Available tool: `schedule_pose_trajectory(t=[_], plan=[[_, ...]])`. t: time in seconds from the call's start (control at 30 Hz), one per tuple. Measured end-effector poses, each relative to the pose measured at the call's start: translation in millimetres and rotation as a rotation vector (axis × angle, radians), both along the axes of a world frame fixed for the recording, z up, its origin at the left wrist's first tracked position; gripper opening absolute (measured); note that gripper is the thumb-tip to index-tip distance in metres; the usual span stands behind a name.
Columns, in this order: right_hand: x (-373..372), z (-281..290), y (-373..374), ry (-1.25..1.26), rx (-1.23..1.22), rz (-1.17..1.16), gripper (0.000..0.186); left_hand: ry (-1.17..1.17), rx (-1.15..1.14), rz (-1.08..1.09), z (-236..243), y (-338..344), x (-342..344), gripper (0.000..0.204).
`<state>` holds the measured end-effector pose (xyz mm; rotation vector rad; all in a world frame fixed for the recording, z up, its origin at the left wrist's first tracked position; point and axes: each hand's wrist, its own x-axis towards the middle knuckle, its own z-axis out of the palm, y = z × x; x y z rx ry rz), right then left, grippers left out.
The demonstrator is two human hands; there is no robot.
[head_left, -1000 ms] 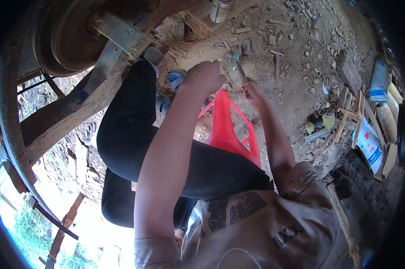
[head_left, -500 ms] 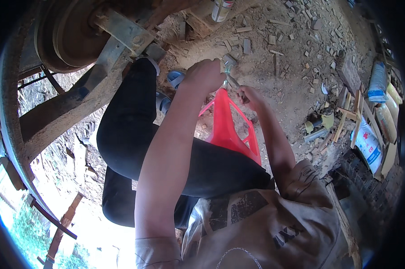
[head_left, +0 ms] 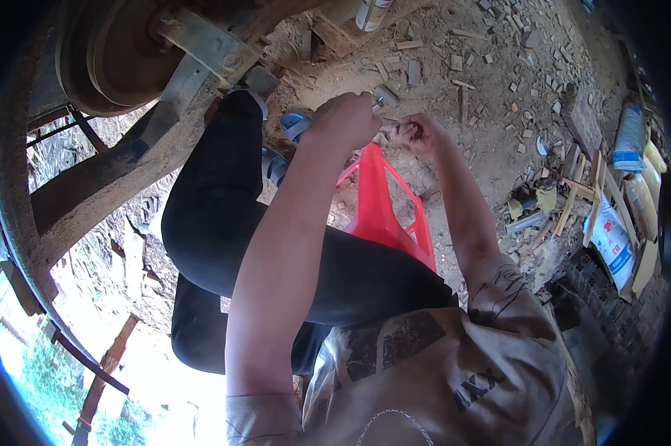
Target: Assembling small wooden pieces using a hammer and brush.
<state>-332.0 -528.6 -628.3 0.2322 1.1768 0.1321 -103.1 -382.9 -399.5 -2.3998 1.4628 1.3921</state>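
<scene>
Tool (head_left: pixel 388 125) juts from the clenched right hand (head_left: pixel 417 132), its tip just beside the curled left hand (head_left: pixel 347 119); what that one grips, I cannot tell. Red plastic stool (head_left: pixel 380 201) lies below. Farther out are a can (head_left: pixel 373 13) and a white sack (head_left: pixel 610 241), contents hidden.
</scene>
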Motion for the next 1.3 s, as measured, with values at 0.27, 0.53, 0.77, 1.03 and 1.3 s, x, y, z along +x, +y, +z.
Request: schedule_pose_trajectory(t=[0.27,0.53,0.77,1.03,1.3], plan=[[-10.6,-5.3,-33.9,-0.187,0.311,-0.159,0.038,0.027,-0.025,0.0,0.6,0.5,-0.4,0.053],[11.0,20.0,-56.5,0.073,-0.242,0.452,0.03,0.032,-0.003,-0.014,5.1,-0.7,-1.2,0.055],[22.7,23.9,-53.2,0.105,-0.725,0.934,0.027,0.037,0.001,-0.023,7.5,-5.1,-2.6,0.055],[12.2,18.2,-94.8,0.178,-0.52,0.92,0.032,0.032,-0.007,-0.009,4.2,-5.2,-1.0,0.054],[8.0,12.3,-112.7,0.17,-0.429,0.899,0.032,0.004,0.039,0.0,-0.4,-6.6,-2.4,0.052]])
